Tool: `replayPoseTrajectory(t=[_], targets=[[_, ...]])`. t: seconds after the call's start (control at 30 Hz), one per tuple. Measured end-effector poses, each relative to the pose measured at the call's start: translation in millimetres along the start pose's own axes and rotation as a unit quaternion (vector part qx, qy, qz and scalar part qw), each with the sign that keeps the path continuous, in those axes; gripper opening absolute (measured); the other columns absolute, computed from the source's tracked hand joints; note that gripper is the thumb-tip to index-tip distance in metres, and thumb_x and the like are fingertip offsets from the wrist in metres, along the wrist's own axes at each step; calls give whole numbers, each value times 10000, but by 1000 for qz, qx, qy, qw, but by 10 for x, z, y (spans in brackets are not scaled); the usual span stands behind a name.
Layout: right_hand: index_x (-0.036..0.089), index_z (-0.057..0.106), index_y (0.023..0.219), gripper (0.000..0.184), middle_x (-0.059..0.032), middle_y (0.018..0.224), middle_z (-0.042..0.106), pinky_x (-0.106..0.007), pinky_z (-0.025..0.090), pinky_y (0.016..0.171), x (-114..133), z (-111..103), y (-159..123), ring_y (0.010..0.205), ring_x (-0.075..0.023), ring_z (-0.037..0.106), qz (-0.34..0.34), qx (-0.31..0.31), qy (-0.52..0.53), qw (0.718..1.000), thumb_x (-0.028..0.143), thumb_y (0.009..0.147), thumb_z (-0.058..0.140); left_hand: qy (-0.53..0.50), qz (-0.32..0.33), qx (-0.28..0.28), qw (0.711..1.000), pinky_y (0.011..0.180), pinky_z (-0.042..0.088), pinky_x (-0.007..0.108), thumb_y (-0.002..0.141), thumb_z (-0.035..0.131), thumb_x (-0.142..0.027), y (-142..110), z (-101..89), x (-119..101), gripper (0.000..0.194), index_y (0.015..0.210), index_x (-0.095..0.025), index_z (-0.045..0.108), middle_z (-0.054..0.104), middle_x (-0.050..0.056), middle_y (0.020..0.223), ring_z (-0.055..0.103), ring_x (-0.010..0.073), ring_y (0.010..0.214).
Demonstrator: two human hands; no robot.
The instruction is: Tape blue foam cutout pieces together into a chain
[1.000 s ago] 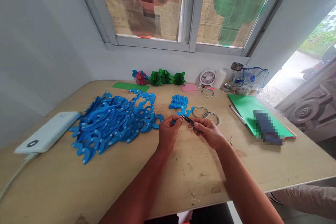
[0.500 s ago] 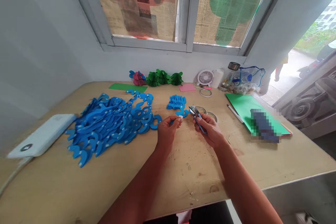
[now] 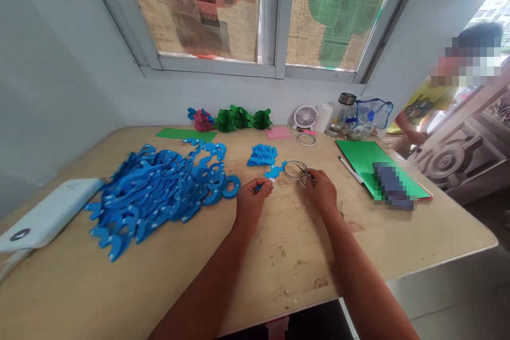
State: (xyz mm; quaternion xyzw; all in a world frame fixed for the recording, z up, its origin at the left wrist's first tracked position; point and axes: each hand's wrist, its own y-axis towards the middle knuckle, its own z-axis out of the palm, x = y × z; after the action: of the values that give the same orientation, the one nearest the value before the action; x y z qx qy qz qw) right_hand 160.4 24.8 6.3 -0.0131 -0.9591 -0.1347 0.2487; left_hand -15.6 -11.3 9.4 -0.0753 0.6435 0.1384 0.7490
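My left hand [image 3: 253,199] is closed in a pinch on a blue paper piece [image 3: 258,188], mostly hidden by the fingers, with a small white bit at the fingertips. My right hand [image 3: 322,190] is closed round small snips [image 3: 306,174], whose dark blades point left over thin rings that look like narrow tape rolls [image 3: 294,170]. Just beyond my left hand lie loose blue pieces [image 3: 274,171] and a row of folded blue pieces [image 3: 262,154]. To the left spreads a large heap of curved blue pieces [image 3: 153,191] with white squares on them.
A white power bank [image 3: 51,212] with a cable lies at left. Paper ornaments [image 3: 240,118], a small fan [image 3: 305,116] and a glass bottle [image 3: 338,117] line the wall. Green sheets [image 3: 360,156] and a pen [image 3: 350,169] lie right. A person [image 3: 434,90] is outside the doorway.
My right hand has moved away from my left, turning so the snips lie lower over the rings. My left hand keeps its pinch. A person has come into view at right.
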Motion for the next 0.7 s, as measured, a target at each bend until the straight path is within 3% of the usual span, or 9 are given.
replayPoseTrajectory(t=[0.17, 0.37, 0.53, 0.7], targets=[[207, 630, 1051, 291, -103, 966, 634, -316, 330, 711, -83, -23, 16, 906, -225, 547, 20, -1, -112, 993, 244, 821, 455, 0, -1, -3, 1000, 531, 421, 208, 622, 653, -294, -6, 5, 4, 156, 570, -151, 625, 560, -12, 525, 486, 89, 506], [212, 626, 1061, 315, -122, 981, 614, -349, 310, 731, -83, -9, 8, 941, -258, 490, -8, 6, -130, 991, 374, 830, 486, 2, -2, 1, 1000, 519, 410, 209, 621, 646, -302, -8, -1, 2, 162, 564, -152, 625, 559, -13, 517, 488, 91, 498], [273, 631, 1046, 262, -82, 1083, 576, -361, 296, 804, 17, 46, -21, 1024, -251, 426, -70, -22, -117, 990, 312, 831, 486, -9, -11, 13, 1000, 529, 403, 206, 621, 653, -278, -17, 3, -9, 154, 542, -151, 618, 545, -25, 495, 483, 85, 496], [277, 651, 1021, 270, -85, 1207, 497, -395, 267, 880, 120, 97, -53, 1126, -274, 342, -111, -4, -133, 985, 232, 778, 544, -15, -14, 16, 1000, 531, 394, 206, 624, 655, -284, -29, 25, -20, 163, 544, -147, 616, 542, -26, 495, 454, 76, 487]])
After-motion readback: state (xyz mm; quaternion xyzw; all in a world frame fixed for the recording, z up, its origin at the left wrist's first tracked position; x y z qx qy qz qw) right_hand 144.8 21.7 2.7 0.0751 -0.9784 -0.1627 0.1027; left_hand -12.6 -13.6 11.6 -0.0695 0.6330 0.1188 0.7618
